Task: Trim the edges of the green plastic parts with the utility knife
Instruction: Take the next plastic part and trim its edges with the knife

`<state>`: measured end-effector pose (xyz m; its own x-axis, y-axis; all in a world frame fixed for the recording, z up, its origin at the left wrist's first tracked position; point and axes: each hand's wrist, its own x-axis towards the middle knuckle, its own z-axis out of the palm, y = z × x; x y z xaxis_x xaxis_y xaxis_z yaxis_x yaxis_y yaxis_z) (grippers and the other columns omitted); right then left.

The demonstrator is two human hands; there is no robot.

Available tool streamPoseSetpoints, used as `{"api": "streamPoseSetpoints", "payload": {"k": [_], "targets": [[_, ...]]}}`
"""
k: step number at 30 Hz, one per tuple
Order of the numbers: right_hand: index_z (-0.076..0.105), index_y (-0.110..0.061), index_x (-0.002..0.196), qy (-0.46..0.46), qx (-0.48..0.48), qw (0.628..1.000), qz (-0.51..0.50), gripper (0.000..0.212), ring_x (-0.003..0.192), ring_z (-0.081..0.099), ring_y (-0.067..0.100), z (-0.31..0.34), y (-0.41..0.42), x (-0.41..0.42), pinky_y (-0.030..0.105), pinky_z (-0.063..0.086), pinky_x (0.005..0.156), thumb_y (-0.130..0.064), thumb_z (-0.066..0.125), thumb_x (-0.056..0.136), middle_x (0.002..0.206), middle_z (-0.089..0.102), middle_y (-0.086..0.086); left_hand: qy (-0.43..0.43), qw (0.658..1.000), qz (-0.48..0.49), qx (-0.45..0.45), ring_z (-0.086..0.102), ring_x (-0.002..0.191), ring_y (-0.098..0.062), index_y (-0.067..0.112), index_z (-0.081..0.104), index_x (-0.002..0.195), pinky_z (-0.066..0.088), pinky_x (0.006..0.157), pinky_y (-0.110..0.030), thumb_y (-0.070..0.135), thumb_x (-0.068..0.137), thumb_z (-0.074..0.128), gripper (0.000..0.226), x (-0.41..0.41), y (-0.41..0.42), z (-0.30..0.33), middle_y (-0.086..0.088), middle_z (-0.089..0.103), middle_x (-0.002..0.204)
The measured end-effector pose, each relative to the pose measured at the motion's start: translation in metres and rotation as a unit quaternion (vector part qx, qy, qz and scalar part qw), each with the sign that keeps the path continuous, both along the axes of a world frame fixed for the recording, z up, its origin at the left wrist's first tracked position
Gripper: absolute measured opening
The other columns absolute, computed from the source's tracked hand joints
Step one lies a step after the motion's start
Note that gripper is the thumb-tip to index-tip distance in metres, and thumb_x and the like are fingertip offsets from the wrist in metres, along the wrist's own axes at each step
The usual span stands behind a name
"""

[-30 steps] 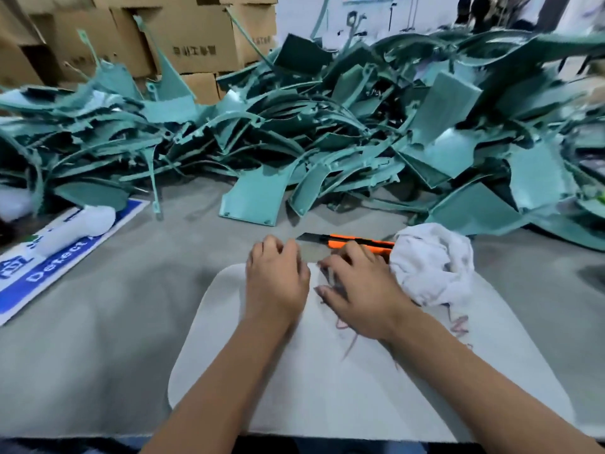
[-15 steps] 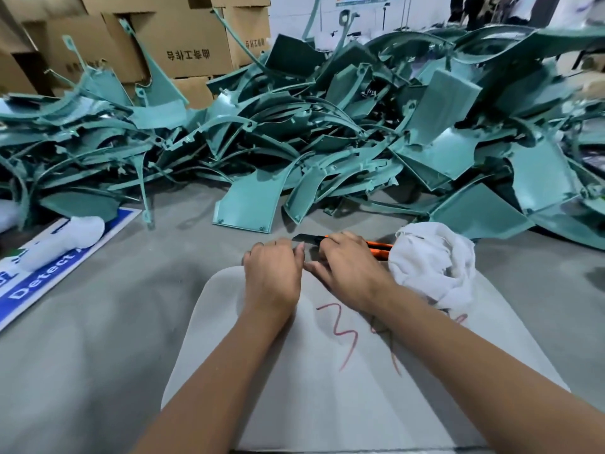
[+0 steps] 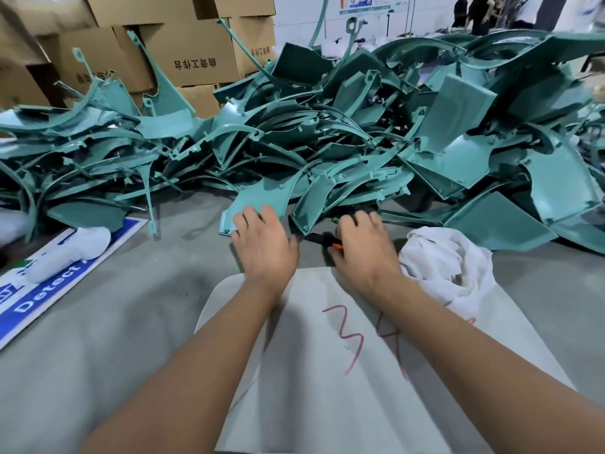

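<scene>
**Head view: knife covered, part touched, no trimming begun**

In the head view, the knife is covered by the right hand; its fingers are curled down over the orange handle, though whether the handle is actually gripped cannot be told, since most of it is hidden. Only the dark tip and a sliver of orange are seen, lying on the table between the two hands. The left hand is laid with fingers spread and fairly straight, its fingertips touching the near edge of a flat green part at the foot of the pile.

The task is judged to be at its very start: no part is seen on the white board, and no blade is set against any edge. The whole heap appears left to trim. The touched part is found just beyond the left hand and just left of the knife; a rag is seen beside the right wrist.
</scene>
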<state>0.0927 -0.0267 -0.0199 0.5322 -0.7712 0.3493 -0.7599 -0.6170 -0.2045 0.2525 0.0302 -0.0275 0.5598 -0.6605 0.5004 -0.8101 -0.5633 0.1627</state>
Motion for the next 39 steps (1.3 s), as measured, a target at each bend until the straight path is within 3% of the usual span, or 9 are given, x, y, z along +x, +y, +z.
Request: {"api": "streamPoseSetpoints", "payload": {"k": [4, 9, 15, 20, 24, 29, 32, 35, 39], "targets": [[0.058, -0.011, 0.122, 0.093, 0.084, 0.99, -0.069, 0.034, 0.125, 0.046, 0.037, 0.01, -0.012, 0.0, 0.051, 0.043, 0.103, -0.031, 0.064, 0.095, 0.125, 0.059, 0.016, 0.051, 0.998, 0.025, 0.037, 0.039, 0.124, -0.036, 0.013, 0.033, 0.138, 0.04, 0.094, -0.046, 0.057, 0.079, 0.075, 0.085, 0.016, -0.021, 0.001, -0.018, 0.036, 0.141], [0.058, -0.017, 0.115, 0.089, 0.09, 0.991, 0.046, 0.021, 0.117, 0.051, 0.032, 0.011, -0.018, -0.004, 0.05, 0.044, 0.102, -0.029, 0.06, 0.097, 0.118, 0.054, 0.009, 0.052, 0.997, 0.047, 0.026, 0.047, 0.116, -0.038, 0.011, 0.04, 0.131, 0.046, 0.087, -0.045, 0.039, 0.088, 0.066, 0.057, 0.031, -0.025, -0.001, -0.019, 0.045, 0.129], [0.032, -0.028, 0.099, 0.001, 0.064, 0.982, 0.178, 0.023, 0.079, 0.044, 0.023, 0.01, -0.015, -0.029, 0.036, 0.028, 0.067, -0.022, 0.054, 0.097, 0.087, 0.043, -0.01, 0.133, 0.987, 0.038, -0.087, 0.047, 0.126, -0.038, 0.015, 0.051, 0.133, 0.045, 0.103, -0.051, 0.069, 0.091, 0.045, 0.068, 0.051, -0.02, 0.012, -0.019, 0.049, 0.137], [0.059, -0.015, 0.118, -0.195, 0.0, 0.953, 0.231, 0.018, 0.091, 0.052, 0.019, 0.003, 0.001, -0.037, 0.035, 0.04, 0.076, -0.027, 0.056, 0.106, 0.103, 0.061, -0.005, 0.342, 0.93, 0.089, -0.104, 0.055, 0.123, -0.04, 0.011, 0.043, 0.128, 0.047, 0.103, -0.052, 0.069, 0.075, 0.076, 0.085, 0.081, -0.014, 0.018, -0.016, 0.061, 0.131], [0.063, -0.017, 0.125, -0.309, -0.046, 0.915, 0.255, 0.021, 0.096, 0.065, 0.012, 0.009, 0.025, -0.024, 0.03, 0.052, 0.085, -0.021, 0.06, 0.106, 0.109, 0.07, -0.01, 0.471, 0.848, -0.01, -0.244, 0.07, 0.102, -0.036, 0.01, 0.065, 0.106, 0.057, 0.091, -0.056, 0.043, 0.068, 0.091, 0.057, 0.074, -0.011, 0.027, -0.01, 0.074, 0.106], [0.052, -0.026, 0.109, -0.522, 0.211, 0.796, 0.221, 0.004, 0.058, 0.06, 0.004, 0.002, 0.045, -0.015, 0.017, 0.048, 0.057, -0.022, 0.053, 0.11, 0.073, 0.064, -0.009, 0.43, 0.847, -0.01, -0.313, 0.074, 0.085, -0.022, 0.023, 0.069, 0.082, 0.061, 0.082, -0.042, 0.046, 0.071, 0.087, 0.031, 0.06, 0.003, 0.035, 0.006, 0.075, 0.086], [0.052, -0.02, 0.103, -0.516, 0.29, 0.792, 0.15, 0.007, 0.064, 0.058, 0.018, -0.004, 0.04, -0.02, 0.037, 0.052, 0.062, -0.023, 0.056, 0.108, 0.077, 0.063, 0.004, 0.512, 0.766, -0.003, -0.389, 0.074, 0.074, -0.018, 0.019, 0.07, 0.085, 0.06, 0.065, -0.033, 0.042, 0.072, 0.089, 0.033, 0.043, 0.017, 0.027, -0.001, 0.077, 0.089], [0.057, -0.02, 0.108, -0.51, 0.351, 0.765, 0.177, 0.003, 0.063, 0.06, 0.02, -0.007, 0.036, -0.025, 0.035, 0.052, 0.057, -0.021, 0.054, 0.109, 0.078, 0.063, 0.003, 0.585, 0.687, -0.024, -0.431, 0.066, 0.057, -0.015, 0.017, 0.066, 0.084, 0.044, 0.042, -0.022, 0.037, 0.077, 0.088, 0.03, 0.027, 0.029, 0.015, -0.002, 0.075, 0.083], [0.053, -0.039, 0.095, -0.453, 0.207, 0.834, 0.238, 0.018, 0.053, 0.049, 0.016, -0.007, 0.03, -0.035, 0.029, 0.043, 0.047, -0.039, 0.044, 0.111, 0.069, 0.055, 0.0, 0.631, 0.655, -0.113, -0.4, 0.075, 0.076, -0.026, 0.008, 0.073, 0.09, 0.06, 0.057, -0.034, 0.026, 0.079, 0.086, 0.025, 0.009, 0.043, -0.004, -0.011, 0.079, 0.089]]}}
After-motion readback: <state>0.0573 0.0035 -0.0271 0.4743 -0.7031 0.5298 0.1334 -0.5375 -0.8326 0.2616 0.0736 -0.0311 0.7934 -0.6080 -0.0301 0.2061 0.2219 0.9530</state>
